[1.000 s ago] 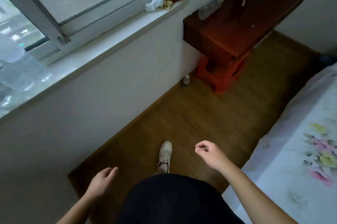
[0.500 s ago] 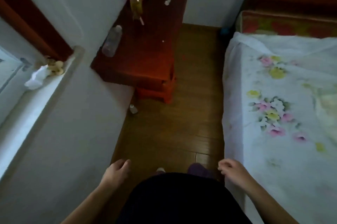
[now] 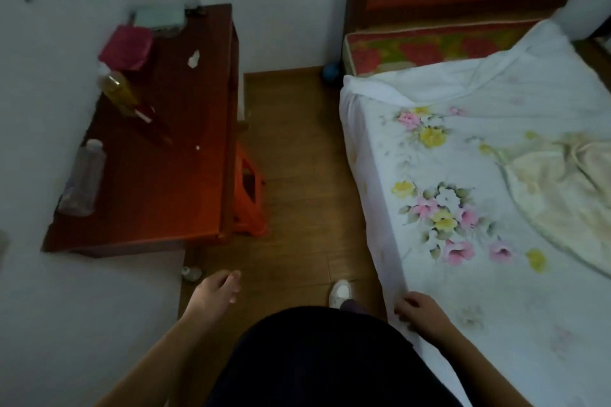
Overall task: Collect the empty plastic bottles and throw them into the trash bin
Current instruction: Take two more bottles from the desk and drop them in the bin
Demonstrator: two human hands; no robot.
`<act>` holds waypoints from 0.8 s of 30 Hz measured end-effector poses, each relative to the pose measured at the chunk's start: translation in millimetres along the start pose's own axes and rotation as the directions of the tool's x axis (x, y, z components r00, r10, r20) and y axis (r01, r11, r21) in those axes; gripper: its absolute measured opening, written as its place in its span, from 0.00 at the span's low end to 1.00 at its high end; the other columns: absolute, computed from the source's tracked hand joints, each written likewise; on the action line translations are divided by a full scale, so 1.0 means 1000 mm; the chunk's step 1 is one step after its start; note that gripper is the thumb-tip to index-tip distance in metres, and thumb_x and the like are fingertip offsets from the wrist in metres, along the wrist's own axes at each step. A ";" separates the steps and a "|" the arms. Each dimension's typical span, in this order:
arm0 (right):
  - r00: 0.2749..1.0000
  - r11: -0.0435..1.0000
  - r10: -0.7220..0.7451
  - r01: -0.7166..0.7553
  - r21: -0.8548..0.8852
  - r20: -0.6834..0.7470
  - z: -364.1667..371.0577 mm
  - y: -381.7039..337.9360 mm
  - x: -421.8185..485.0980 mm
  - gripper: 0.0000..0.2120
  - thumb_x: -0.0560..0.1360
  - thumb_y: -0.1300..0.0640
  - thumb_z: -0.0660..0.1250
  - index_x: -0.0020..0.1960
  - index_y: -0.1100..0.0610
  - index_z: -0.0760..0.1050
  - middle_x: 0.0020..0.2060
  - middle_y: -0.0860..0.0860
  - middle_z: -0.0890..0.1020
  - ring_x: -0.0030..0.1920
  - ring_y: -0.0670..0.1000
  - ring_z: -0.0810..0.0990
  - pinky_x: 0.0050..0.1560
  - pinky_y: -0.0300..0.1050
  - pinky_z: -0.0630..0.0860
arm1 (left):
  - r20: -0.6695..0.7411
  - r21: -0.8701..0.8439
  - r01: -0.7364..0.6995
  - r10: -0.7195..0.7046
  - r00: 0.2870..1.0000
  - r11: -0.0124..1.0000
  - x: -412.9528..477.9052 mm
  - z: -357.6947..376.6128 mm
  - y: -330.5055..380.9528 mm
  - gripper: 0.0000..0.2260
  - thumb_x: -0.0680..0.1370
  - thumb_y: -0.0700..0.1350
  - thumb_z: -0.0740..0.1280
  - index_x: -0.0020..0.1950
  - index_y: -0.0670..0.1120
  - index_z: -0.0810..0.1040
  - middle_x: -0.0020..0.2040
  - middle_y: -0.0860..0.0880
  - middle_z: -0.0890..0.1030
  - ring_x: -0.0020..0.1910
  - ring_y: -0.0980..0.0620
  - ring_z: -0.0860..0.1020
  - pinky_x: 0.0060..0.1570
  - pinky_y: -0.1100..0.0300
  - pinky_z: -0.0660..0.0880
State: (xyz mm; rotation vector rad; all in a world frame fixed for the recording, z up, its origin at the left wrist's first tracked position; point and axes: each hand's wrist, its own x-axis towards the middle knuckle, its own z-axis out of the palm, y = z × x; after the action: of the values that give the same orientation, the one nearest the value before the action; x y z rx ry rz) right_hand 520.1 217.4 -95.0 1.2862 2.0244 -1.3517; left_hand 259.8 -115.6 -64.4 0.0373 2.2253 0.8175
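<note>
The room is dim and the picture is a bit blurry. Soft light shines on the red table (image 3: pixel 172 175). Edges bend outward.

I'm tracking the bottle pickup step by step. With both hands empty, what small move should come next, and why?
Probably step forward and reach the left hand toward the clear bottle lying on the red desk; it looks empty. The right hand holds nothing, at the bed edge.

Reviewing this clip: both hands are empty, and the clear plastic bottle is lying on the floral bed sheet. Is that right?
Not quite. The head view shows the clear plastic bottle on the red-brown wooden desk by the wall, not on the floral bed sheet. The rest holds: the left hand and right hand are both empty.
</note>
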 end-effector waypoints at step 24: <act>0.999 0.999 -0.022 0.023 0.034 -0.031 -0.144 -0.210 0.221 0.05 0.77 0.58 0.67 0.49 0.58 0.80 0.44 0.58 0.86 0.43 0.54 0.83 0.44 0.46 0.77 | 0.128 -0.037 0.107 -0.102 0.987 0.994 0.208 -0.017 0.193 0.16 0.83 0.56 0.60 0.49 0.48 0.82 0.46 0.49 0.85 0.46 0.48 0.84 0.51 0.50 0.77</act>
State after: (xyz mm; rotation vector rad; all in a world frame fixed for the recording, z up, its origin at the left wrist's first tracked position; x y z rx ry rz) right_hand 254.0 423.3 -78.9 1.3101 2.0511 -1.3905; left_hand 57.7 83.8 -80.2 -0.0476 2.0719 0.7846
